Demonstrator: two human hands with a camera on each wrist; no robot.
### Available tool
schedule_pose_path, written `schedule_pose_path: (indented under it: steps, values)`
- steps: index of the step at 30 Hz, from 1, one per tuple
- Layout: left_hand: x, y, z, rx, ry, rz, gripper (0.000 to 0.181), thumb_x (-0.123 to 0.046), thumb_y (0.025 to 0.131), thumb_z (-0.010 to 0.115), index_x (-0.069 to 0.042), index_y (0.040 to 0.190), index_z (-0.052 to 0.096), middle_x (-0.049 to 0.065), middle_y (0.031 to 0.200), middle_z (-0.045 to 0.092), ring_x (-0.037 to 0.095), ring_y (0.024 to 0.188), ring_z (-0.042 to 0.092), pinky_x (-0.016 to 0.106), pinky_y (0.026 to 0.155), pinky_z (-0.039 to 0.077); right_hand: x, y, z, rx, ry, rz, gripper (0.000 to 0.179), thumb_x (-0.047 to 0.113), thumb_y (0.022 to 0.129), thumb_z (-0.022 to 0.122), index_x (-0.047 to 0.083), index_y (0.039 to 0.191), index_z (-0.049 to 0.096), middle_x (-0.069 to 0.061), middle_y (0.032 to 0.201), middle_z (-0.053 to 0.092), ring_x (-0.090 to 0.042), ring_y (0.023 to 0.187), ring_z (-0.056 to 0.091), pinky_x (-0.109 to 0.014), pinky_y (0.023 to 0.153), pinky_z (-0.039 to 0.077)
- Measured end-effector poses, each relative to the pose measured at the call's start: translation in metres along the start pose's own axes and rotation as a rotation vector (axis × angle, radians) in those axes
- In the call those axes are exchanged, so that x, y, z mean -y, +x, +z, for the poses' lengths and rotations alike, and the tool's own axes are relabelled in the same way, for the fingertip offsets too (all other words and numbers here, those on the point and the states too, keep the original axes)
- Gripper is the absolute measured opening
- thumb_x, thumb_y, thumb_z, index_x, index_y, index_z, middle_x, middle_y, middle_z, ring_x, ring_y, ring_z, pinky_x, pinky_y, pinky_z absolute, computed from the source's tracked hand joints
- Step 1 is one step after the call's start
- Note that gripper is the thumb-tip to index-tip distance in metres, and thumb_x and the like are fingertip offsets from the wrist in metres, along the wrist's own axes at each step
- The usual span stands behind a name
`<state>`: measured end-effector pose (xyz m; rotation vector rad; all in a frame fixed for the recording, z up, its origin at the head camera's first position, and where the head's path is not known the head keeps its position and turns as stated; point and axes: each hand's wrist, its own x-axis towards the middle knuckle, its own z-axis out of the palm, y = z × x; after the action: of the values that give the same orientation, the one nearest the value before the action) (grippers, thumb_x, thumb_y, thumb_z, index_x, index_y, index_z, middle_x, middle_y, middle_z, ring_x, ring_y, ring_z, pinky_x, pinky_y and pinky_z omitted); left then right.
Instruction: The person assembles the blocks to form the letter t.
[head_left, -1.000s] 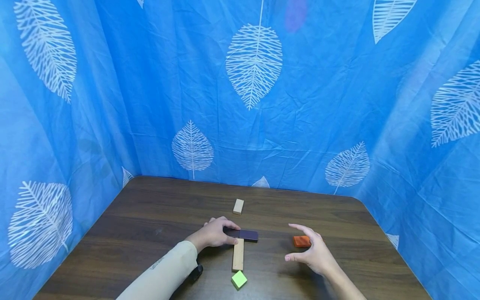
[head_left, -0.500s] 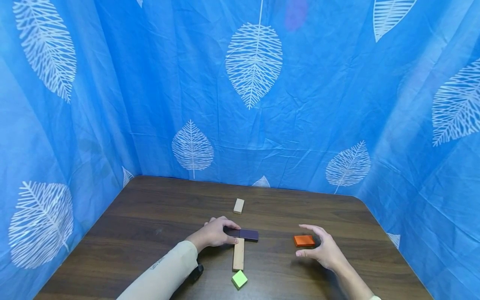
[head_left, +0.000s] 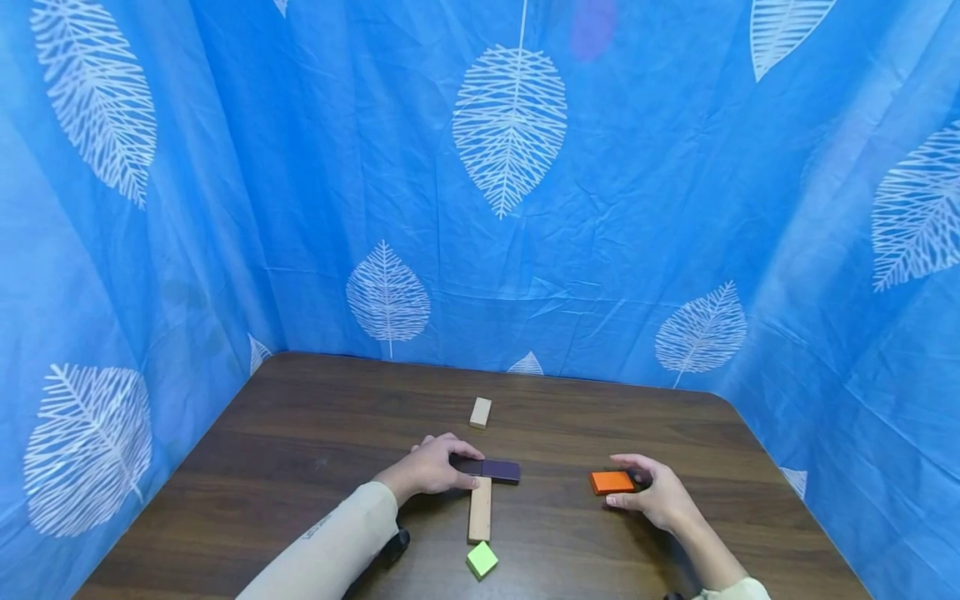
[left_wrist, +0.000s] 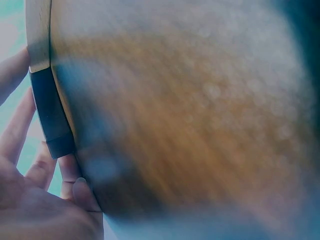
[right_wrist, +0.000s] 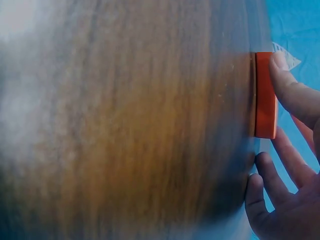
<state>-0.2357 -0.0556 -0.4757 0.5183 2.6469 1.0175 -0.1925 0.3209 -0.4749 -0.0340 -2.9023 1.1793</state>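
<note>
In the head view my left hand (head_left: 431,467) pinches a dark purple block (head_left: 467,468) between thumb and fingers. A second purple block (head_left: 501,472) lies end to end with it on the right. From the front of this row a long plain wooden block (head_left: 480,510) runs toward me, its far end beside the left thumb. My right hand (head_left: 658,493) is around the right end of an orange block (head_left: 611,482), thumb at the near side and forefinger beyond the far side. In the right wrist view the thumb overlaps the orange block (right_wrist: 266,95), and the other fingers are spread.
A lime green block (head_left: 482,560) sits at the near end of the wooden block. Farther back stands a small pale wooden block (head_left: 480,412). Everything is on a dark brown table (head_left: 337,400), with a blue leaf-patterned curtain (head_left: 600,250) around it.
My right hand has moved to the right, and its thumb and forefinger have come closer together around the orange block. The left hand holds its place at the purple block.
</note>
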Motion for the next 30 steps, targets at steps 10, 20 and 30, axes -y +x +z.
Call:
schedule_pose_path:
  steps: [10, 20, 30]
  values:
    - [0.001, 0.000, 0.001, -0.001, -0.004, -0.007, 0.030, -0.032, 0.085, 0.082, -0.030, 0.114, 0.075, 0.005, 0.130, 0.058, 0.035, 0.119, 0.042, 0.065, 0.101, 0.026, 0.001, -0.001, 0.001, -0.017, -0.053, 0.026, 0.055, 0.021, 0.070, 0.093, 0.007, 0.119, 0.072, -0.012, 0.115, 0.069, -0.033, 0.106, 0.059, -0.056, 0.093, 0.044]
    - [0.001, 0.000, 0.000, 0.001, -0.003, -0.006, 0.031, -0.032, 0.085, 0.082, -0.030, 0.115, 0.075, 0.005, 0.130, 0.058, 0.036, 0.120, 0.042, 0.065, 0.101, 0.027, 0.000, -0.004, 0.000, -0.006, -0.091, 0.047, 0.038, 0.024, 0.072, 0.093, 0.010, 0.104, 0.078, -0.002, 0.097, 0.070, -0.019, 0.086, 0.058, -0.043, 0.080, 0.048]
    - [0.000, 0.001, 0.000, -0.001, 0.005, 0.000, 0.031, -0.033, 0.085, 0.082, -0.030, 0.115, 0.075, 0.003, 0.126, 0.059, 0.034, 0.118, 0.043, 0.063, 0.099, 0.029, 0.015, -0.014, 0.008, 0.021, 0.002, -0.001, 0.035, 0.018, 0.073, 0.092, 0.007, 0.102, 0.075, 0.000, 0.088, 0.068, -0.017, 0.077, 0.059, -0.031, 0.066, 0.048]
